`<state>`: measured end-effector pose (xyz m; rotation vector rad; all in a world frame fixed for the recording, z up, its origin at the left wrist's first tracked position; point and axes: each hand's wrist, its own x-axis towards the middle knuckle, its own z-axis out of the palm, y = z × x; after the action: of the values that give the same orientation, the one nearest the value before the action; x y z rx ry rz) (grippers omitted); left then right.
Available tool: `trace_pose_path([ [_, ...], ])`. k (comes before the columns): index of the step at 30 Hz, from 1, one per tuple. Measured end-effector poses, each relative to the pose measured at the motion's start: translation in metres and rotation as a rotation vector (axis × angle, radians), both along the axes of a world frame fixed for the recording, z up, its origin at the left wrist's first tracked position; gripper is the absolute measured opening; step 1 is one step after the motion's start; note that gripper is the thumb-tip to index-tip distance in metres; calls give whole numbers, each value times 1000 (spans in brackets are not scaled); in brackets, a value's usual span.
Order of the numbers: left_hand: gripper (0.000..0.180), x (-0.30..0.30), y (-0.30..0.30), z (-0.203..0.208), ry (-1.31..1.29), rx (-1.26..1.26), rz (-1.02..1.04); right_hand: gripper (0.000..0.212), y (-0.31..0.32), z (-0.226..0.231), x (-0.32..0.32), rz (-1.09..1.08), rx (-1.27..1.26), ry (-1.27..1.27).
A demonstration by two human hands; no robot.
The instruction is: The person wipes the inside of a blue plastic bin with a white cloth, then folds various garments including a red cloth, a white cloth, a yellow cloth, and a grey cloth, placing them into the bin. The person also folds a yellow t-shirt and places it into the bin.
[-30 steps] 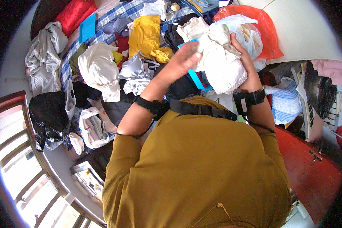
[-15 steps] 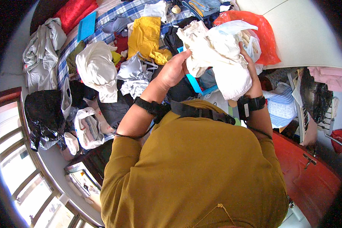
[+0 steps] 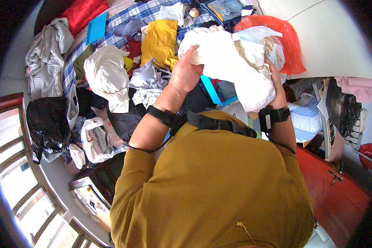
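Between my hands hangs a rumpled cream-white cloth garment (image 3: 231, 56), held up over the pile of clothes; its exact kind does not show. My left hand (image 3: 186, 72) grips its left part, with the fingers partly hidden by the fabric. On the right side my right hand (image 3: 277, 84) holds the garment's other edge, most of its fingers behind the cloth. Beneath it shows a bright blue plastic basket (image 3: 209, 89) with dark clothing inside. A yellow garment (image 3: 159, 41) and a pale grey bra (image 3: 146, 78) lie to the left of my left hand.
A blue-checked bed cover (image 3: 126, 18) carries many clothes, including a white garment (image 3: 105, 74). Red (image 3: 291, 45) and clear plastic bags sit at the far right. A black bag (image 3: 48, 126) is at left; a red door-like panel (image 3: 330, 186) stands at lower right.
My left hand has moved slightly left and up, spreading the white garment wider to the left. The right hand stays nearly in place on it.
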<state>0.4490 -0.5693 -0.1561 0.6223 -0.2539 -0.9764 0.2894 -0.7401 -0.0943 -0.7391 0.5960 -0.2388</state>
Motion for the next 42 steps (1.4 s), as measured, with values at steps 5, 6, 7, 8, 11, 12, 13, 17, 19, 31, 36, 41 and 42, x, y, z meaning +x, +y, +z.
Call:
trace_pose_path([
  [5, 50, 29, 23, -1, 323, -167, 118, 47, -13, 6, -11, 10, -36, -6],
  [6, 50, 33, 27, -1, 317, -174, 123, 47, -15, 6, -10, -42, -17, 94],
  [7, 49, 36, 31, 0, 318, -175, 138, 49, -16, 6, -9, -50, -6, 90],
  [8, 48, 39, 34, 0, 301, -132, 166, 50, -18, 5, -9, -59, 6, 86],
  [11, 46, 43, 38, 2, 248, -60, 212, 50, -22, -7, -14, -81, -3, 115],
  [12, 46, 43, 38, 2, 235, -42, 212, 50, -24, -13, -18, -83, -13, 128],
  [13, 45, 42, 38, 3, 227, -15, 221, 47, -27, -20, -22, -94, -65, 136],
  [17, 47, 35, 29, 8, 54, 191, 225, 41, -49, -57, -13, -61, -374, 235],
  [19, 47, 26, 20, 12, -137, 307, 226, 40, -56, -66, -7, -9, -383, 289],
  [31, 82, -43, -40, 26, -1964, 644, 189, 44, -10, -20, 32, 138, -406, 105],
  [36, 61, -26, -32, 10, -1201, 332, 172, 43, -20, -20, 11, 176, -357, 71],
  [41, 67, 8, -33, -19, -197, 489, -344, 45, -16, -12, -1, 112, -115, -136],
  [42, 77, 5, -32, -24, -18, 357, -463, 45, -15, -11, -2, 94, -103, -113],
])
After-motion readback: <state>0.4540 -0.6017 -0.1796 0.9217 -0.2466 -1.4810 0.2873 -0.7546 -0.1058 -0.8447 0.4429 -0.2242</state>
